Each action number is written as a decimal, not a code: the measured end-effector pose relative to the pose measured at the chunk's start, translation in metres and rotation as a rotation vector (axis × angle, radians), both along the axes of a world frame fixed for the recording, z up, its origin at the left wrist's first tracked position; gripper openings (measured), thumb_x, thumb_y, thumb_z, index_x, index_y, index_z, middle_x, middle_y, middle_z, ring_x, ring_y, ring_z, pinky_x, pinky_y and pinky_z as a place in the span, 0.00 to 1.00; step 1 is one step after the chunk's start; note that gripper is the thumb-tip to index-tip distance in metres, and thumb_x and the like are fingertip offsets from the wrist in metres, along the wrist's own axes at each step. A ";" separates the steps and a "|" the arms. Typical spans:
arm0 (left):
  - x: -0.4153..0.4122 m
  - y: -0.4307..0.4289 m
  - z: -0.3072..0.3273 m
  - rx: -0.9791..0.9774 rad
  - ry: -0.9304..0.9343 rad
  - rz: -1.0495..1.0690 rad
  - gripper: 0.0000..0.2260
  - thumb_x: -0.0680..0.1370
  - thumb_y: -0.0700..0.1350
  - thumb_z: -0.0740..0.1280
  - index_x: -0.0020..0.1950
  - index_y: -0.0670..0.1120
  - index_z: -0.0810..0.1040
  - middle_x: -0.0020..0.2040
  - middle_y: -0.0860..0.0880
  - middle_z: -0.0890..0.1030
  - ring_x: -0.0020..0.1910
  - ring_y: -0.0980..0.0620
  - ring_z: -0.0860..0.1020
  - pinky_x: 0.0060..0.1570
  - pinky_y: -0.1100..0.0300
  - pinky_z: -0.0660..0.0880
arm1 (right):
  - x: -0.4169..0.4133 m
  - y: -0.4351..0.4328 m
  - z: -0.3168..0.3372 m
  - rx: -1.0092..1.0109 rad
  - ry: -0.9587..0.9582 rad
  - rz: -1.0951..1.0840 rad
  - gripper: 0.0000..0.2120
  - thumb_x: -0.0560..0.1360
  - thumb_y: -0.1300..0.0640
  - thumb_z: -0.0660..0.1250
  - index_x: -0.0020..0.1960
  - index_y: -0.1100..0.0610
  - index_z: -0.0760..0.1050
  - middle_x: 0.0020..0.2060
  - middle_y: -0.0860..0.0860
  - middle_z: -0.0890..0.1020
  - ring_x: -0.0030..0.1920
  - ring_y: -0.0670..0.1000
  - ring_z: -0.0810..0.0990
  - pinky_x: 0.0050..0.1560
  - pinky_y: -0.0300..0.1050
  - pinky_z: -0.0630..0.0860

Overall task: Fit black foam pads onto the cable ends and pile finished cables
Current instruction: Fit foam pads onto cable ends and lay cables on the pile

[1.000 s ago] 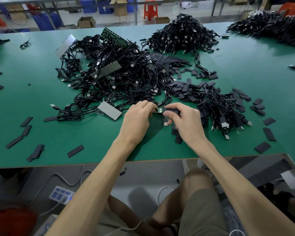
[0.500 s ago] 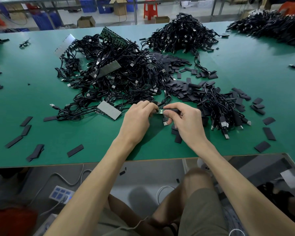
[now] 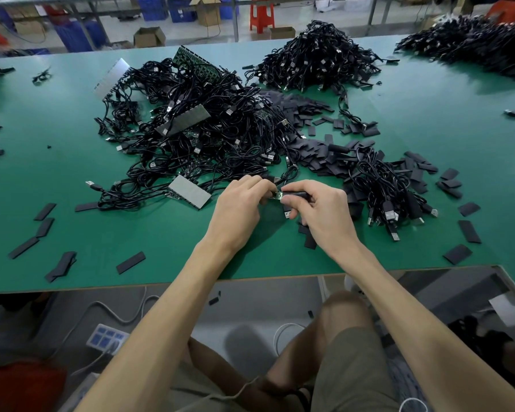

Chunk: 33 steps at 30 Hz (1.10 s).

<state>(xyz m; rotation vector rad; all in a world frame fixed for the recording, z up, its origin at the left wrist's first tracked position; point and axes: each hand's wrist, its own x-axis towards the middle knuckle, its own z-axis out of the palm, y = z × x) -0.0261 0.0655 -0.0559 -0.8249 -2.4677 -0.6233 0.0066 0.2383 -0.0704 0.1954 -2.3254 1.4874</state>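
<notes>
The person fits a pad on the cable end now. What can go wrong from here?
1. The black foam pad in the right hand may go on crooked: the small green cable end pinched by the left hand barely shows between the fingers.
2. This cable seems to run into the tangled cable heap; pulling it free could drag others along.

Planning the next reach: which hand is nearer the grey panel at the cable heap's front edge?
Left. The left hand sits just right of the grey panel; the right hand is further right, beyond it.
</notes>
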 end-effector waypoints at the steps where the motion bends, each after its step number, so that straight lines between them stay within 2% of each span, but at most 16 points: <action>1: 0.000 0.000 0.000 0.002 0.004 -0.007 0.13 0.72 0.27 0.67 0.51 0.41 0.82 0.41 0.48 0.80 0.43 0.45 0.76 0.45 0.52 0.74 | 0.000 0.000 0.000 0.002 -0.001 0.000 0.07 0.76 0.62 0.73 0.54 0.56 0.84 0.33 0.49 0.84 0.31 0.43 0.81 0.36 0.29 0.72; 6: 0.000 -0.001 -0.001 0.013 0.009 -0.015 0.13 0.72 0.27 0.67 0.51 0.40 0.82 0.41 0.48 0.79 0.43 0.45 0.76 0.45 0.53 0.74 | 0.000 0.000 0.000 -0.010 -0.052 0.034 0.08 0.76 0.62 0.74 0.55 0.57 0.84 0.31 0.49 0.83 0.27 0.43 0.78 0.31 0.33 0.74; 9: 0.001 0.000 -0.001 0.008 0.000 -0.043 0.13 0.73 0.27 0.66 0.53 0.39 0.82 0.41 0.48 0.80 0.44 0.45 0.77 0.44 0.54 0.74 | -0.001 0.001 -0.001 -0.024 -0.046 0.015 0.08 0.76 0.61 0.74 0.55 0.55 0.85 0.32 0.49 0.84 0.30 0.44 0.82 0.32 0.34 0.75; 12: 0.001 -0.001 -0.001 0.009 -0.021 -0.068 0.14 0.73 0.27 0.65 0.54 0.39 0.82 0.43 0.47 0.81 0.45 0.44 0.78 0.44 0.52 0.76 | -0.001 0.001 -0.002 -0.014 -0.049 0.020 0.09 0.76 0.60 0.74 0.56 0.55 0.84 0.31 0.49 0.84 0.29 0.43 0.80 0.31 0.35 0.75; 15: 0.001 -0.001 -0.001 0.023 -0.036 -0.076 0.12 0.76 0.29 0.66 0.56 0.39 0.82 0.46 0.46 0.82 0.48 0.45 0.79 0.48 0.52 0.76 | -0.001 0.001 -0.002 -0.024 -0.048 0.015 0.09 0.76 0.60 0.74 0.56 0.53 0.84 0.35 0.48 0.85 0.32 0.46 0.83 0.32 0.39 0.78; 18: 0.001 0.001 -0.001 0.055 -0.057 -0.096 0.08 0.81 0.36 0.66 0.59 0.39 0.80 0.52 0.46 0.83 0.53 0.45 0.78 0.54 0.53 0.75 | -0.002 0.002 -0.001 0.017 0.020 -0.033 0.08 0.76 0.59 0.74 0.55 0.53 0.84 0.34 0.43 0.83 0.32 0.45 0.83 0.39 0.33 0.77; 21: 0.001 0.000 0.000 0.087 -0.071 -0.108 0.09 0.82 0.40 0.67 0.61 0.39 0.79 0.54 0.47 0.82 0.55 0.46 0.78 0.57 0.53 0.75 | -0.002 0.002 0.001 0.020 0.041 -0.074 0.05 0.77 0.58 0.73 0.53 0.54 0.84 0.29 0.42 0.81 0.31 0.44 0.81 0.40 0.29 0.73; 24: -0.001 -0.001 -0.001 0.048 -0.045 -0.101 0.09 0.81 0.41 0.69 0.60 0.39 0.79 0.54 0.46 0.82 0.54 0.45 0.77 0.57 0.53 0.74 | -0.002 0.003 0.001 -0.036 0.033 -0.101 0.05 0.77 0.57 0.74 0.51 0.48 0.83 0.29 0.47 0.82 0.29 0.43 0.79 0.38 0.29 0.71; 26: -0.003 -0.001 -0.002 0.041 -0.013 -0.066 0.08 0.81 0.40 0.69 0.58 0.40 0.81 0.52 0.46 0.82 0.53 0.44 0.78 0.55 0.51 0.74 | -0.003 0.003 0.001 -0.056 0.026 -0.099 0.05 0.77 0.56 0.74 0.51 0.49 0.83 0.28 0.49 0.82 0.26 0.42 0.77 0.36 0.29 0.70; 30: -0.004 -0.002 -0.005 0.066 0.019 -0.034 0.06 0.79 0.40 0.70 0.55 0.41 0.83 0.49 0.47 0.83 0.50 0.44 0.80 0.51 0.50 0.75 | -0.004 0.002 0.000 -0.053 0.005 -0.068 0.06 0.76 0.58 0.74 0.53 0.53 0.84 0.28 0.45 0.82 0.27 0.42 0.78 0.35 0.29 0.71; 33: -0.005 -0.004 -0.006 0.084 0.035 -0.032 0.06 0.78 0.38 0.71 0.54 0.42 0.85 0.47 0.48 0.84 0.48 0.45 0.80 0.50 0.53 0.74 | -0.004 0.002 0.000 -0.076 -0.016 -0.018 0.07 0.75 0.60 0.75 0.52 0.53 0.84 0.34 0.43 0.84 0.31 0.43 0.82 0.36 0.30 0.74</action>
